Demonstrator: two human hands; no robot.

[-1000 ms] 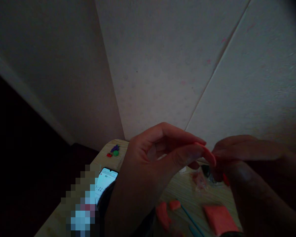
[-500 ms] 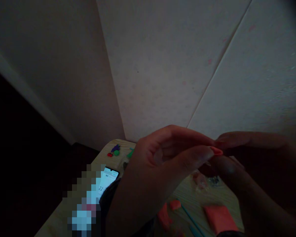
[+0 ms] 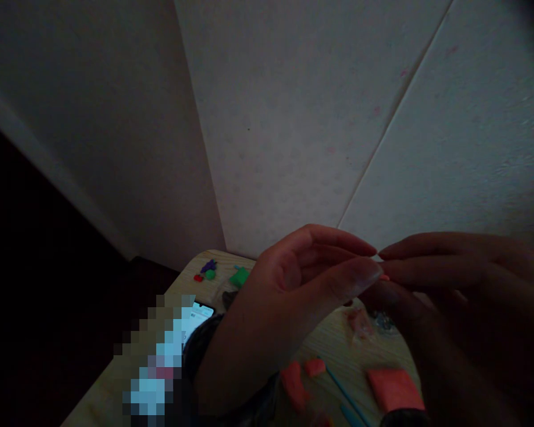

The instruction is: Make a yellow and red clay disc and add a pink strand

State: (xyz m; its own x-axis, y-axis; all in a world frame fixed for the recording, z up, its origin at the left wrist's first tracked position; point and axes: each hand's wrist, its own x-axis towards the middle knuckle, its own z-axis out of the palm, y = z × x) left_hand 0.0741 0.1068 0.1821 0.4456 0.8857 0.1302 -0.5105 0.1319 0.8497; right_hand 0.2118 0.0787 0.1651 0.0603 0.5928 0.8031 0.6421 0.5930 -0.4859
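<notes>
My left hand (image 3: 311, 284) is raised above the table, thumb and fingers pinched together. Between its fingertips and those of my right hand (image 3: 445, 284) is a small piece of orange-red modelling clay (image 3: 384, 277), mostly hidden by the fingers. My right thumb and fingers close on that piece from the other side. On the table below lie an orange-red clay block (image 3: 395, 388), a longer orange-red clay strip (image 3: 295, 385) and a small clay lump (image 3: 315, 367). Thin blue-green modelling tools (image 3: 345, 385) rest between them.
The light wooden table (image 3: 338, 347) stands against a pale wall (image 3: 276, 136). At its far left are small purple, green and red clay shapes (image 3: 209, 268) and a green piece (image 3: 239, 277). A lit phone (image 3: 200, 314) lies left; clear plastic wrapping (image 3: 360, 323) lies under my hands.
My right-hand fingers have shifted over the small clay piece, which now shows less. My left hand has moved slightly, and more of the green piece behind it is visible.
</notes>
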